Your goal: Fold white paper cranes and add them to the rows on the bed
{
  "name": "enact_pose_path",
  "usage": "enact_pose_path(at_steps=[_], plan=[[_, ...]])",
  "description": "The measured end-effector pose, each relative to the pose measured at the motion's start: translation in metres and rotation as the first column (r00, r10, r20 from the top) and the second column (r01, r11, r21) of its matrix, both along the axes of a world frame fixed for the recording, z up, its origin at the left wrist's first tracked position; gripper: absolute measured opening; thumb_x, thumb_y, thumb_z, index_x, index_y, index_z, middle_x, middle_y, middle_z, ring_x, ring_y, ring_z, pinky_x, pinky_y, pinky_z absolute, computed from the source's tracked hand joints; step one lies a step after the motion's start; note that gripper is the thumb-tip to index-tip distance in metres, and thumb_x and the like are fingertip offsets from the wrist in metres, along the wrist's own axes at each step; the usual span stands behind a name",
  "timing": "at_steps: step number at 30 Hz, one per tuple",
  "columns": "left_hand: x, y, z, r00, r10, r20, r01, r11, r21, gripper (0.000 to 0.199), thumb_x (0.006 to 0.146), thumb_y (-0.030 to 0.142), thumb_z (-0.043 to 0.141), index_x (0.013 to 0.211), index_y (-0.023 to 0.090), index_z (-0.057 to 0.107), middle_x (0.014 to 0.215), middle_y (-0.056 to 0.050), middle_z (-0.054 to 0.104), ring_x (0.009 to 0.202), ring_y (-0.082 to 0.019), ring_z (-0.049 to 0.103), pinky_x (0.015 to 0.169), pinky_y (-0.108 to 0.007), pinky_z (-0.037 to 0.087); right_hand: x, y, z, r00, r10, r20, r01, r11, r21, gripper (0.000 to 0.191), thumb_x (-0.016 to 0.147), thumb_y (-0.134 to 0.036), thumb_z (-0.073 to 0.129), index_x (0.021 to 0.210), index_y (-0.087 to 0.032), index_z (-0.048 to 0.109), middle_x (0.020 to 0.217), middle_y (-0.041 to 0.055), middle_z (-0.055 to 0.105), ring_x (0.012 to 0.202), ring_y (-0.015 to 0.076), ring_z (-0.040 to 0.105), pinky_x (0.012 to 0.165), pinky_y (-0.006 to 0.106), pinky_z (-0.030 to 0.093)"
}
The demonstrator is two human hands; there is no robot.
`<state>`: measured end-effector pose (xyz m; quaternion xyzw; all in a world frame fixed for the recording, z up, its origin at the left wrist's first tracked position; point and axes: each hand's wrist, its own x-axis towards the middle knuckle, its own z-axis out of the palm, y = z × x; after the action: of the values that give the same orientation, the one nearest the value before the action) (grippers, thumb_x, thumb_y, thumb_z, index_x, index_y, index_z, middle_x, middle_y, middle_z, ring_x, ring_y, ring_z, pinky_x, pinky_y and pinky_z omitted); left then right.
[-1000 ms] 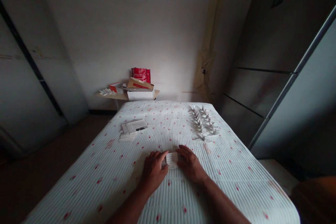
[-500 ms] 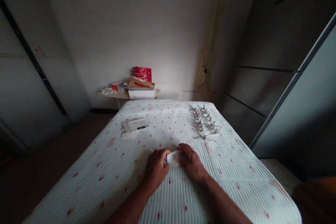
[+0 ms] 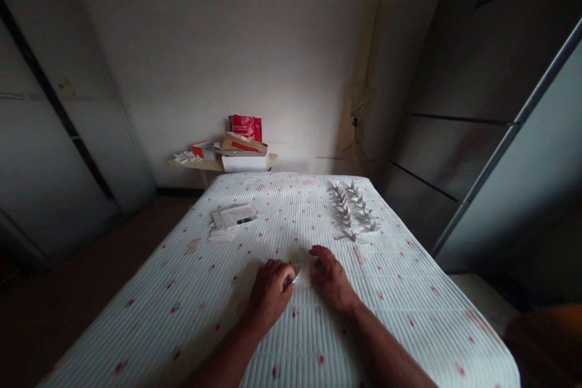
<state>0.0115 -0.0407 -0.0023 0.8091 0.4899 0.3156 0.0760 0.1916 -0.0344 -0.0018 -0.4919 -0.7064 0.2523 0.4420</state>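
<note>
A small folded piece of white paper (image 3: 297, 273) stands out from between the thumb and fingers of my left hand (image 3: 271, 288), which is closed on it. Part of the paper is hidden behind those fingers. Just right of it, my right hand (image 3: 333, 280) hovers low over the quilted cover with its fingers apart and curved, not gripping the paper. Several folded paper cranes (image 3: 346, 217) stand in two rows beyond my right hand. Farther off to the left lie flat printed paper sheets (image 3: 231, 216) in a loose stack.
A white cover (image 3: 291, 345) with red specks spreads under both hands. Behind its far edge, a small shelf (image 3: 209, 165) bears a white box (image 3: 245, 162), a red bag (image 3: 243, 126) and a pile of white pieces (image 3: 187, 157). A grey cabinet (image 3: 436, 157) rises on the right.
My right fingers have come off the paper's right side. The paper, earlier spread between both hands, now shows as a narrower, tilted piece in my left hand.
</note>
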Motion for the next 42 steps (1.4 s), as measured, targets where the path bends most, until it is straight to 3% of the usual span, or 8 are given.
enact_pose_path(at_steps=[4, 7, 12, 20, 28, 32, 37, 42], plan=[[0.000, -0.002, 0.002, 1.000, -0.004, -0.002, 0.004, 1.000, -0.010, 0.017, 0.068, 0.004, 0.049, 0.072, 0.019, 0.054, 0.077, -0.001, 0.059, 0.080, -0.017, 0.051, 0.073, -0.030, 0.036, 0.000, -0.001, 0.002, 0.996, 0.047, 0.080, -0.046, 0.999, -0.019, 0.058, 0.059, -0.001, 0.045, 0.112, -0.021, 0.057, 0.127, 0.0070, 0.047, 0.106, 0.0182, 0.053, 0.091, 0.033, 0.044], [0.001, -0.003, 0.005, 1.000, -0.003, -0.004, 0.003, 1.000, -0.017, 0.016, 0.069, 0.005, 0.048, 0.072, 0.019, 0.055, 0.077, -0.001, 0.060, 0.081, -0.018, 0.051, 0.073, -0.030, 0.037, -0.001, -0.003, 0.008, 0.984, 0.068, 0.164, -0.062, 0.997, -0.041, 0.048, 0.062, -0.001, 0.047, 0.102, -0.021, 0.064, 0.126, 0.0070, 0.050, 0.115, 0.0207, 0.048, 0.096, 0.036, 0.039], [0.000, -0.001, 0.007, 0.999, 0.031, -0.010, -0.031, 0.999, -0.022, 0.015, 0.073, 0.008, 0.048, 0.075, 0.019, 0.058, 0.077, -0.002, 0.061, 0.082, -0.018, 0.052, 0.074, -0.031, 0.038, -0.003, -0.004, 0.015, 0.976, 0.054, 0.213, -0.052, 0.999, -0.012, 0.026, 0.070, -0.005, 0.051, 0.084, -0.019, 0.068, 0.109, 0.0090, 0.060, 0.109, 0.0208, 0.052, 0.094, 0.035, 0.041], [-0.002, 0.000, 0.008, 0.997, 0.070, 0.020, -0.069, 0.997, -0.029, 0.017, 0.074, 0.009, 0.049, 0.080, 0.019, 0.061, 0.083, -0.003, 0.063, 0.084, -0.019, 0.053, 0.077, -0.032, 0.040, -0.004, 0.000, 0.007, 0.975, 0.006, 0.224, -0.012, 1.000, 0.028, 0.009, 0.072, -0.012, 0.056, 0.069, -0.018, 0.062, 0.100, 0.0086, 0.060, 0.095, 0.0191, 0.056, 0.084, 0.031, 0.044], [-0.002, -0.001, 0.003, 0.999, 0.038, 0.009, -0.037, 0.998, -0.049, 0.037, 0.062, 0.004, 0.051, 0.092, 0.021, 0.065, 0.092, -0.003, 0.062, 0.092, -0.020, 0.052, 0.084, -0.034, 0.039, -0.007, 0.003, 0.007, 0.963, -0.070, 0.259, 0.055, 0.996, 0.065, 0.015, 0.068, -0.005, 0.054, 0.075, -0.018, 0.057, 0.083, 0.0050, 0.059, 0.082, 0.0175, 0.054, 0.077, 0.028, 0.043], [-0.002, -0.002, 0.005, 0.998, 0.053, -0.022, -0.055, 0.993, -0.103, 0.046, 0.061, 0.004, 0.051, 0.101, 0.023, 0.063, 0.095, -0.003, 0.062, 0.095, -0.020, 0.051, 0.087, -0.035, 0.038, -0.001, 0.001, 0.010, 0.984, -0.005, 0.177, 0.000, 1.000, 0.029, 0.026, 0.068, -0.002, 0.050, 0.086, -0.018, 0.060, 0.097, 0.0064, 0.060, 0.093, 0.0182, 0.055, 0.085, 0.031, 0.043], [-0.002, -0.004, 0.007, 0.998, 0.049, -0.035, -0.052, 0.993, -0.104, 0.043, 0.062, 0.008, 0.052, 0.102, 0.022, 0.063, 0.095, -0.004, 0.062, 0.096, -0.021, 0.051, 0.087, -0.035, 0.038, 0.007, -0.005, 0.014, 0.982, 0.146, 0.116, -0.138, 0.988, -0.076, 0.046, 0.062, 0.000, 0.049, 0.101, -0.020, 0.063, 0.128, 0.0079, 0.047, 0.117, 0.0213, 0.045, 0.096, 0.036, 0.039], [-0.003, -0.002, 0.004, 0.999, 0.027, -0.024, -0.029, 0.997, -0.072, 0.036, 0.065, 0.012, 0.055, 0.099, 0.022, 0.065, 0.094, -0.005, 0.062, 0.093, -0.021, 0.052, 0.085, -0.035, 0.040, 0.008, -0.006, 0.011, 0.971, 0.186, 0.149, -0.176, 0.981, -0.077, 0.044, 0.059, -0.002, 0.057, 0.097, -0.022, 0.067, 0.130, 0.0072, 0.047, 0.118, 0.0238, 0.044, 0.096, 0.040, 0.038]])
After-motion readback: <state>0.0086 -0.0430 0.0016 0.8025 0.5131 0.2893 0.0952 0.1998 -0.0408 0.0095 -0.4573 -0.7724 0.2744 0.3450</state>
